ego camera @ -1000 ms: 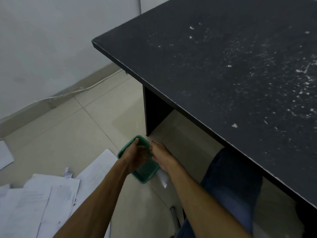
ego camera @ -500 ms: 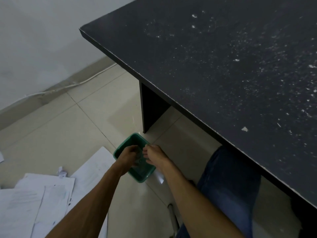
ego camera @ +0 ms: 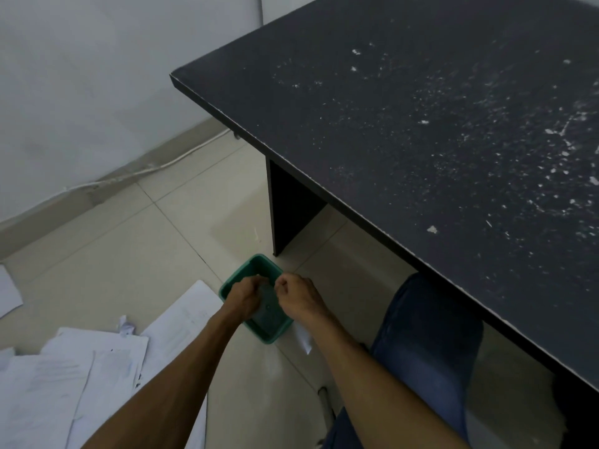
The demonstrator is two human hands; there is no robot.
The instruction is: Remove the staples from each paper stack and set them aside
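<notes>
At lower centre, two hands, left (ego camera: 247,294) and right (ego camera: 299,298), hover with curled fingers over one green tray (ego camera: 259,265) on the floor, any hold untellable, loose papers (ego camera: 64,384) lying lower left.

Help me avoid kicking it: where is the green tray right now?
In the head view the green tray sits on the floor beside the desk leg, under both hands, with loose papers to its left.

A second ago the left hand (ego camera: 244,294) lay draped over the near-left rim of the small green rectangular plastic tray (ego camera: 259,265) on the floor; it has since slid inside, fingers curled. The right hand (ego camera: 299,296) has drawn its fingertips back into a loose fist above the tray's right edge.
</notes>
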